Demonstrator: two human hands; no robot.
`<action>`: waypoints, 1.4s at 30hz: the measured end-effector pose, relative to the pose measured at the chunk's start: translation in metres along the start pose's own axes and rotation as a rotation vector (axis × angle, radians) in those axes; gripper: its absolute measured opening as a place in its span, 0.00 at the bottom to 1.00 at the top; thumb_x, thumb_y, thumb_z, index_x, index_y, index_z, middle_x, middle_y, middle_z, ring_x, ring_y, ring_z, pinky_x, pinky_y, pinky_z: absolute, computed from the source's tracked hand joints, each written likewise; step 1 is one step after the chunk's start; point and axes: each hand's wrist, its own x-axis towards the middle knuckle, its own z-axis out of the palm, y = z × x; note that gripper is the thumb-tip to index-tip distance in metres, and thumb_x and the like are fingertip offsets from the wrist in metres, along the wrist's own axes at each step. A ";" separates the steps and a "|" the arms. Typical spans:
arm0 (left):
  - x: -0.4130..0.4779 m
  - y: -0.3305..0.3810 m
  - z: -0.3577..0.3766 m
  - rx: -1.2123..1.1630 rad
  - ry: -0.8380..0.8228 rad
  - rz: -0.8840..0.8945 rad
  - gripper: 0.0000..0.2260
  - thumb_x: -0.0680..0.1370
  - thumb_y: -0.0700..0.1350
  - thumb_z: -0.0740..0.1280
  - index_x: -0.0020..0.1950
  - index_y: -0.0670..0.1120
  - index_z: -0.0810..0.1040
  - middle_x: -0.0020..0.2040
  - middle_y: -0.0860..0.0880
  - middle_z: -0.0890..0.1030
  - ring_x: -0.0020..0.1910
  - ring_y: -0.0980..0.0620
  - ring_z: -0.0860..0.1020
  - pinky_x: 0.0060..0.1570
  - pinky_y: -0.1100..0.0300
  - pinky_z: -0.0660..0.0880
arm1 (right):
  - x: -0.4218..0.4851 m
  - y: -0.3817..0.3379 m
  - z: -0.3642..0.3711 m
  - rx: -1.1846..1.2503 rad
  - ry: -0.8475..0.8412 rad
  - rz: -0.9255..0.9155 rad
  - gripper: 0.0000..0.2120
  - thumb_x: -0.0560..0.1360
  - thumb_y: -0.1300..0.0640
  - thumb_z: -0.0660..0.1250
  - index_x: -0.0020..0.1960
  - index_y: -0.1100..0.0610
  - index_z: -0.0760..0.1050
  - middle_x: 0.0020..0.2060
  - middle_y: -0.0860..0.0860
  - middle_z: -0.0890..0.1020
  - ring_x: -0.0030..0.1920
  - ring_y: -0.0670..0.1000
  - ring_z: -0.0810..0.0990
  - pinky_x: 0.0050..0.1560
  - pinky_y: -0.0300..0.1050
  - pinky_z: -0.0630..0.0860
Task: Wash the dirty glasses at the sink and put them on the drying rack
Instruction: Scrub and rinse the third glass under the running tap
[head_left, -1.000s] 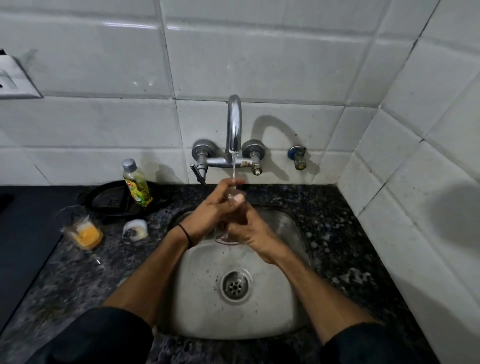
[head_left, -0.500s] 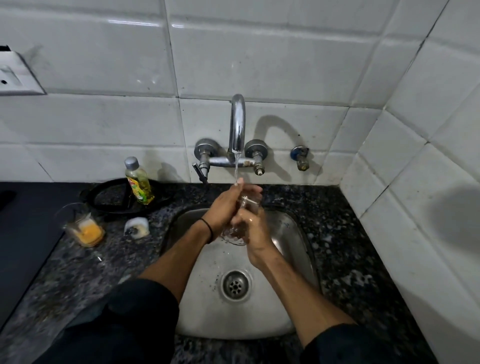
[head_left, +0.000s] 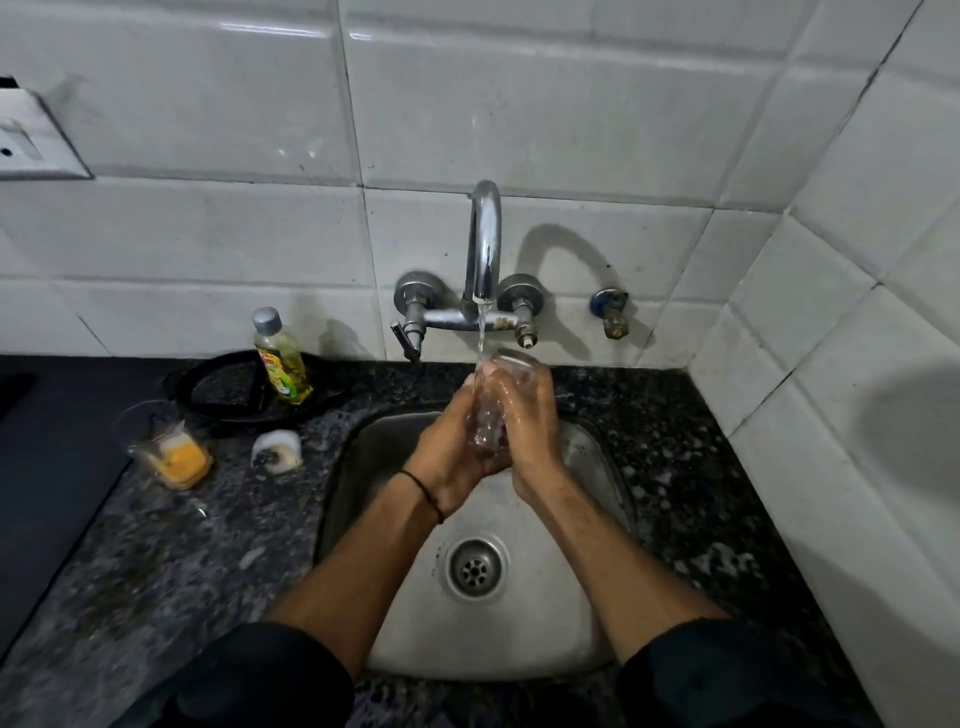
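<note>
A clear drinking glass (head_left: 491, 410) is held upright over the steel sink (head_left: 592, 467), clasped between both hands. My left hand (head_left: 449, 452) wraps its left side and my right hand (head_left: 530, 421) its right side. Water runs from the chrome tap (head_left: 484, 244) onto the glass's rim. Most of the glass is hidden by my fingers. A second glass (head_left: 171, 447) holding some orange liquid stands on the dark granite counter (head_left: 218, 551) to the left.
A bottle of yellow dish soap (head_left: 283, 358) leans on a black ring-shaped stand (head_left: 218, 400) behind the counter glass. A white sponge (head_left: 278, 449) lies by the sink's left rim. Tiled walls close in at the back and right. A dark slab (head_left: 47, 467) lies at far left.
The glass has risen and turned more upright under the stream. My left hand has shifted from over the glass's top to its left side.
</note>
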 end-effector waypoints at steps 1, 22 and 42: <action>0.000 0.000 -0.004 -0.104 -0.033 -0.035 0.19 0.83 0.55 0.57 0.64 0.45 0.79 0.58 0.44 0.83 0.55 0.47 0.83 0.52 0.51 0.81 | 0.000 -0.003 0.001 0.014 0.013 -0.036 0.21 0.74 0.43 0.74 0.64 0.46 0.73 0.55 0.50 0.83 0.54 0.51 0.84 0.48 0.41 0.82; -0.006 0.006 -0.017 -0.036 0.116 -0.035 0.10 0.81 0.36 0.62 0.57 0.36 0.80 0.45 0.41 0.86 0.39 0.51 0.86 0.36 0.64 0.81 | -0.005 0.005 -0.020 -0.013 0.046 -0.020 0.22 0.75 0.54 0.74 0.59 0.53 0.63 0.46 0.50 0.79 0.42 0.46 0.80 0.40 0.39 0.77; 0.006 0.007 -0.061 0.579 -0.324 0.155 0.08 0.78 0.45 0.69 0.48 0.41 0.84 0.44 0.43 0.85 0.44 0.50 0.82 0.48 0.58 0.79 | -0.015 0.003 -0.057 -0.439 -0.609 0.060 0.23 0.70 0.60 0.79 0.60 0.45 0.75 0.55 0.48 0.83 0.53 0.48 0.83 0.44 0.41 0.81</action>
